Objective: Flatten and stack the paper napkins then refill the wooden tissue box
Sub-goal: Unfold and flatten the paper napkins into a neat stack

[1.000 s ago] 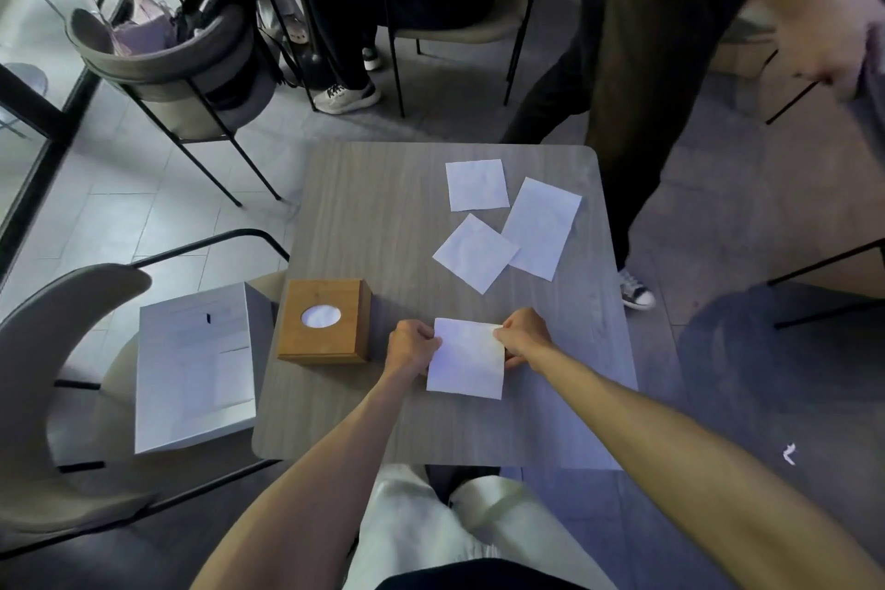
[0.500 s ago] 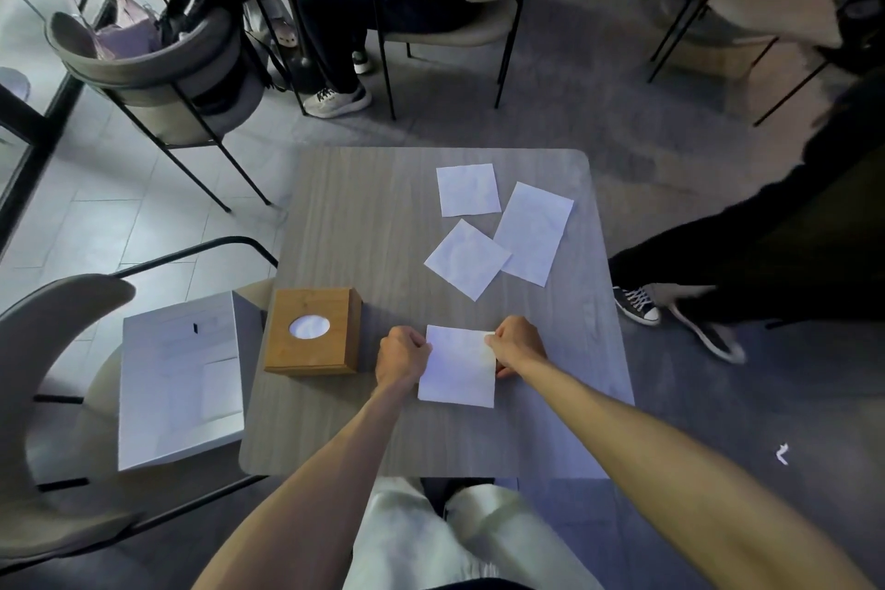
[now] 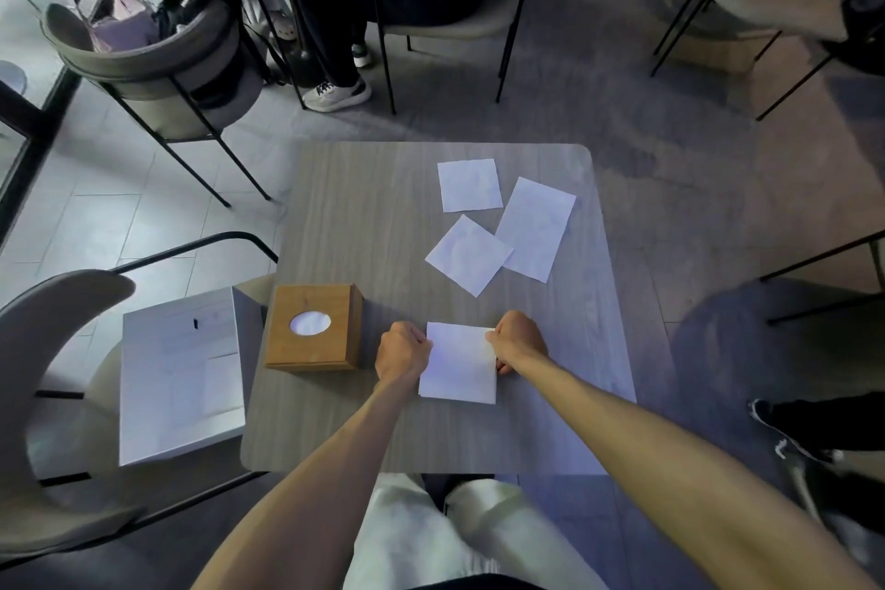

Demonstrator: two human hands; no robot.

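Currently both fists, left hand (image 3: pixel 402 351) and right hand (image 3: pixel 519 340), pinch the napkin (image 3: pixel 459 364) flat; next, gather the loose napkins (image 3: pixel 469 254) at one o'clock.

No legible text, label, brand, number or sign anywhere in view. The wooden tissue box (image 3: pixel 313 327) shows plain wood around its oval opening, no lettering. The white box (image 3: pixel 181 374) on the chair to the left carries 1 small dark mark near its top and faint panel outlines; nothing there can be read. All 4 paper napkins, including the napkin (image 3: pixel 460 362) at the near edge of the table, are blank white.
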